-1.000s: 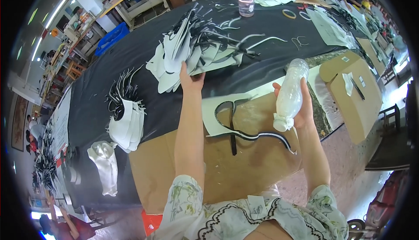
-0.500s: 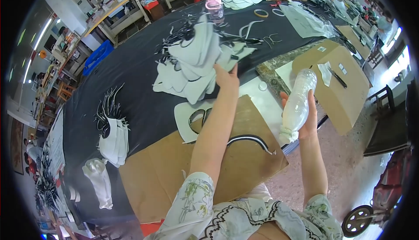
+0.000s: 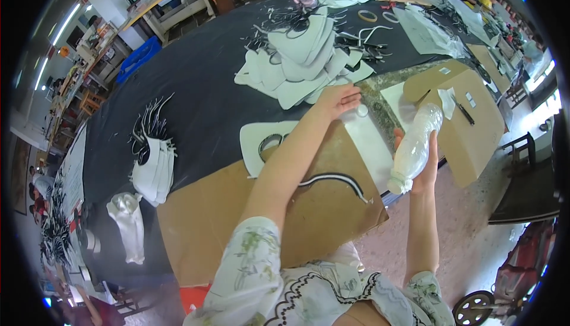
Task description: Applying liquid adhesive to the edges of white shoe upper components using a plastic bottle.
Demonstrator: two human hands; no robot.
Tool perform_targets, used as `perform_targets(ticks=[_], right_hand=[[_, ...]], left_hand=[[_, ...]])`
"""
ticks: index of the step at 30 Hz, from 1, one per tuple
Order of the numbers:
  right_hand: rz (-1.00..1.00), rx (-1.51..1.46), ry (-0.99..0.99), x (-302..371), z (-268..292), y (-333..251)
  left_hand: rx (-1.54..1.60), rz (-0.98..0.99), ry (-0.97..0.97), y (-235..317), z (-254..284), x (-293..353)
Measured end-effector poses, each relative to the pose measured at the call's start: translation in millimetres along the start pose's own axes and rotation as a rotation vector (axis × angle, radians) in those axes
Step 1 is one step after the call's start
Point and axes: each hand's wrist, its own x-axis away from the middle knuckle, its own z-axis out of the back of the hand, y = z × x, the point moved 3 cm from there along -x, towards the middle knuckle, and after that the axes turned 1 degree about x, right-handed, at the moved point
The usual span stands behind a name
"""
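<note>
My right hand (image 3: 425, 163) is wrapped round a translucent, crinkled plastic bottle (image 3: 418, 147), tilted with its narrow end low and toward me. My left hand (image 3: 339, 100) reaches across the table with fingers stretched to the right, holding nothing. Just beside those fingertips lies a small round white cap (image 3: 361, 110). Past my left hand is a heaped stack of white cut pieces (image 3: 303, 53) with black strips trailing from it. Under my left forearm a single white piece (image 3: 252, 142) with a black-edged loop lies next to a black-and-white curved strip (image 3: 335, 176).
Brown cardboard (image 3: 202, 225) covers the near table edge. To the right stand a folded cardboard box (image 3: 475, 130) and a stone slab (image 3: 380, 91). At left lie a smaller stack of white pieces (image 3: 153, 172) and a white crumpled bag (image 3: 127, 225). Other people work at the far side.
My left hand has let go of the stack of white pieces and moved down and right, near the white cap. The stack has settled flatter; my right hand still holds the bottle.
</note>
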Motion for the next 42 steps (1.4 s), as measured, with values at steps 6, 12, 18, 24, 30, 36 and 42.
perform_targets(ticks=[6,12,18,24,30,36,42], right_hand=[[-0.222,-0.134,-0.134,-6.7,7.8,23.2],[-0.328,0.015,-0.172,-5.2,-36.5,72.3],[-0.529,0.264,-0.147,27.6,-43.3,108.3],[-0.595,0.455,-0.272,45.0,-33.5,127.7],[-0.499,0.313,-0.206,51.2,-49.2,108.1],[-0.363,0.178,-0.267,38.2,-64.4,90.4],[-0.452,-0.063,-0.419,39.3,-104.5,120.9]], left_hand=[[-1.039,-0.791,0.262,44.7,21.1,191.3],[-1.585,-0.865,0.537,-23.7,58.2,284.0],[-0.647,-0.76,0.82,-21.6,100.7,282.6],[-1.008,-0.579,0.989,65.7,151.1,240.2],[-0.789,-0.673,0.564,61.2,127.1,231.0],[-1.033,-0.905,0.393,74.7,73.5,266.8],[-0.514,-0.759,0.022,74.7,61.8,287.8]])
